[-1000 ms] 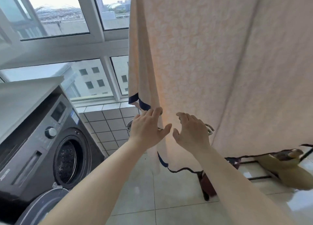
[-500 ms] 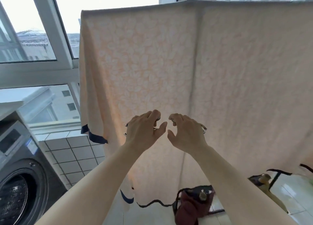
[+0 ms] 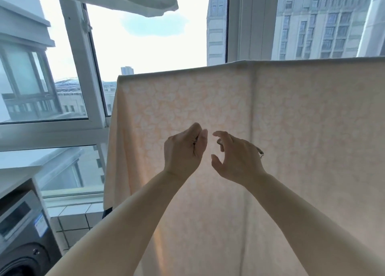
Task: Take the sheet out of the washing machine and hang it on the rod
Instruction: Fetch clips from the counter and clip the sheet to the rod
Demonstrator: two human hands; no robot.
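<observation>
At the lower left, the washing machine (image 3: 23,234) is seen below the window (image 3: 62,84). The left hand (image 3: 183,151) is raised before the sheet (image 3: 270,130), its fingers curled in, thumb against forefinger; whether cloth is pinched cannot be told. The right hand (image 3: 235,157) is held apart, fingers loosely spread. The sheet is draped over the hidden rod.

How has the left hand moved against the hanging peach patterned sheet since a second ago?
Yes. The left hand has risen up the peach patterned sheet, from near its navy-trimmed bottom hem to its upper part, closing into a loose fist.
</observation>
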